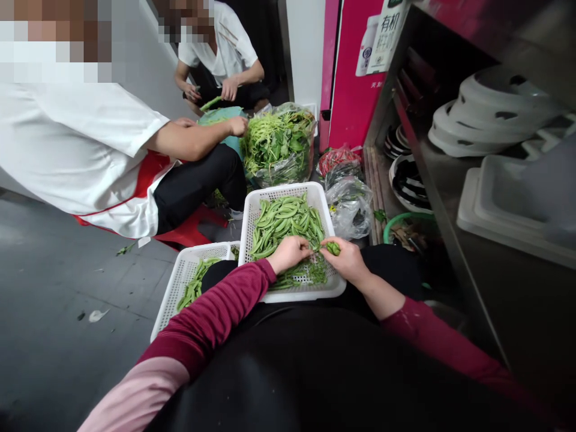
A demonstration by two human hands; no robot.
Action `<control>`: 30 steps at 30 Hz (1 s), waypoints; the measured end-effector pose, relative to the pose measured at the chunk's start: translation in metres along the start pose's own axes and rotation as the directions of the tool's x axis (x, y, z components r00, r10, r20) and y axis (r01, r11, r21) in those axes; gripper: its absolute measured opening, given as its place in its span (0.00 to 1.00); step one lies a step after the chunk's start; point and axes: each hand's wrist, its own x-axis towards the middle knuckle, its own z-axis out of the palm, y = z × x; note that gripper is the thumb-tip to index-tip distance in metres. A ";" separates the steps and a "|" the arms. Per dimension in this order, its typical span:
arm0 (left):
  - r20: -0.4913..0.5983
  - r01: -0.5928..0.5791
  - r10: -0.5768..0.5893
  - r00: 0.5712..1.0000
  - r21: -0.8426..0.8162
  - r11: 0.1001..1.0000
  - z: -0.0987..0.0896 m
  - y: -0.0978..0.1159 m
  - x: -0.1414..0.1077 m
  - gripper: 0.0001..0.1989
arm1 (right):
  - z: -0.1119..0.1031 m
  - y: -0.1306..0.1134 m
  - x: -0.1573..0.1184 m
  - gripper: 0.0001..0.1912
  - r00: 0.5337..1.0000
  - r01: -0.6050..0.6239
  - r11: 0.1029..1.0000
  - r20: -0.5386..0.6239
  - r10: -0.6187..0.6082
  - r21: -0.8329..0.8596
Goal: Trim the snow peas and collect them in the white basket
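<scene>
A white perforated basket [332, 287] rests on my lap. Green pea pods [288, 219] fill its far part, and small trimmed green bits [317, 271] lie at its near right. My left hand [290, 255] is over the basket, fingertips pinched; whatever is between them is too small to make out. Close by on the right, my right hand [345, 259] is curled round a few pea pods [333, 248], its thumb and finger pointing toward the left fingertips.
A second white basket [173, 294] with pods stands lower left. Beyond are a large bag of leafy greens [281, 141] and two seated people working greens. Plastic bags [348, 207] and a green-rimmed basin [407, 219] lie right, beside a metal shelf [454, 240] with stacked white containers [495, 111].
</scene>
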 end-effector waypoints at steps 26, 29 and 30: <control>0.104 -0.363 0.349 0.931 0.190 0.912 -0.005 0.043 -0.056 0.08 | -0.006 -0.009 -0.007 0.11 0.658 -0.702 0.422 0.749 0.075 0.574; -0.095 -0.164 0.184 0.978 0.187 0.968 -0.017 0.030 -0.051 0.09 | -0.010 -0.009 -0.007 0.11 0.616 -0.728 0.408 0.787 0.036 0.551; -0.189 -0.058 0.095 0.977 0.195 0.979 -0.022 0.023 -0.049 0.09 | -0.011 -0.008 -0.007 0.11 0.610 -0.735 0.399 0.791 0.036 0.549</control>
